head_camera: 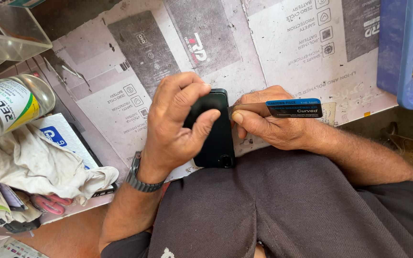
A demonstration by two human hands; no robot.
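The dark smartphone (214,136) lay back-up on the printed cardboard sheets (283,52) that covered the bench, its camera corner toward the person's lap. The left hand (175,126) was curled over the phone's left edge and back, thumb and fingertips pressing it flat. The right hand (268,125) was closed in a pinch on a thin opening tool with a blue handle (293,108), whose flat metal blade (237,110) met the phone's right edge near the top.

By its look, the phone would handle as a stiff, fairly dense slab with a smooth, glossy back, likely slippery under dry fingers and liable to crack if bent or levered hard. The safest hold seemed to be along its long edges, with the palm bearing down from above, much as the left hand had it. The blade looked thin and springy, so it would flex rather than pry strongly; it was best gripped close to the blade for control.

At the left stood a clear plastic bottle (10,107) on its side, a crumpled white cloth (39,167) and pink-handled scissors (48,204). A blue plastic tray (397,52) sat at the upper right.
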